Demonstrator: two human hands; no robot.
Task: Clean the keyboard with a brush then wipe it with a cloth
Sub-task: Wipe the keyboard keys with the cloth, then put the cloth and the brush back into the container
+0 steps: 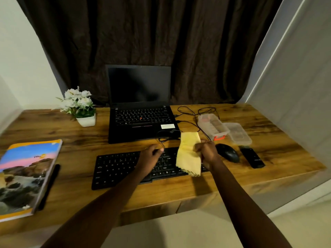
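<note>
Just over keyboard (116, 169), yellow cloth (188, 154) in pinch of right hand (207, 151); left hand (148, 158) loose atop the keys

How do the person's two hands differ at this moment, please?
The right hand grips the yellow cloth; the left hand seems to hold nothing. The left hand rests on the keyboard near its far edge; the right hand is lifted above its right end. Both are over the keyboard.

Yellow cloth (189, 154) over black keyboard (116, 170), right side
</note>
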